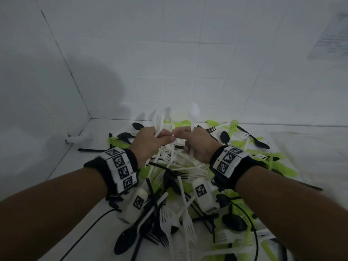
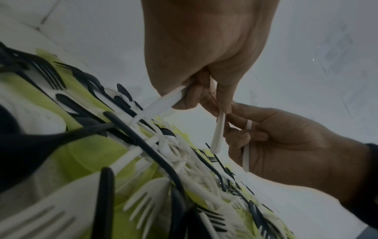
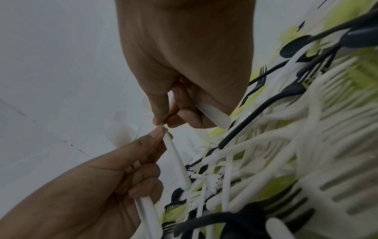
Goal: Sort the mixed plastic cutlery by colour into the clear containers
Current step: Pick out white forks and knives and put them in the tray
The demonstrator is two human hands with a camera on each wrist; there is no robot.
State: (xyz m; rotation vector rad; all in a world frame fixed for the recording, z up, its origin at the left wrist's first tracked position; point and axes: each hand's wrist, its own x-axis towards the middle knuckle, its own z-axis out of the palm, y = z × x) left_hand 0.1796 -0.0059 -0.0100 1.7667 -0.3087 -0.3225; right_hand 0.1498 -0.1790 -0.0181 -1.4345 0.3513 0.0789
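Observation:
A heap of mixed cutlery (image 1: 177, 178) in white, black and lime green lies on the white surface. Above it my left hand (image 1: 152, 140) grips a small bunch of white cutlery (image 1: 162, 117) that stands upright. My right hand (image 1: 194, 142) grips the handle of a white spoon (image 1: 194, 112), bowl up. The thumbs and forefingers of both hands meet on one more white piece (image 3: 175, 158); my left hand (image 3: 92, 186) pinches its upper end, and its lower end hangs into the heap. In the left wrist view my right hand (image 2: 276, 137) has a white handle (image 2: 247, 145) through its curled fingers. No clear container is in view.
White tiled walls close the far side and the left, meeting in a corner. A small white pipe-like object (image 1: 77, 138) lies by the left wall. A sheet of paper (image 1: 329, 34) hangs on the wall at upper right. A black cable (image 1: 90, 228) trails from my left wrist.

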